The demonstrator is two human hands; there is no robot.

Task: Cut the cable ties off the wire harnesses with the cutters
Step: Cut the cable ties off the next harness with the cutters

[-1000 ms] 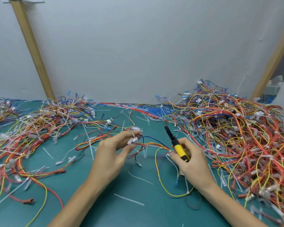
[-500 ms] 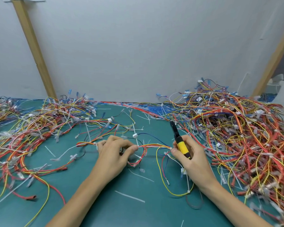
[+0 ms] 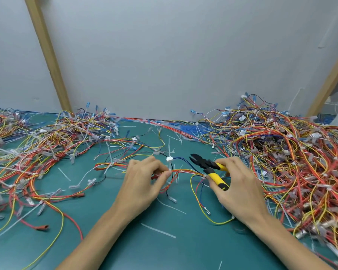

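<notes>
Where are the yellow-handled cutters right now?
In the head view, the cutters sit just right of centre, gripped in the right hand, their black tip pointing left toward a white connector, above the wire harness the left hand pinches.

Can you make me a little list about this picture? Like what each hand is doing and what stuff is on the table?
Left hand: pinches the harness
Right hand: grips the cutters
Cutters: yellow handles, black tip pointing left, close to the harness
Table: green top
Right pile: big heap of tangled wires
Left pile: flatter spread of wires
Ties: loose white strips lying on the table
</notes>
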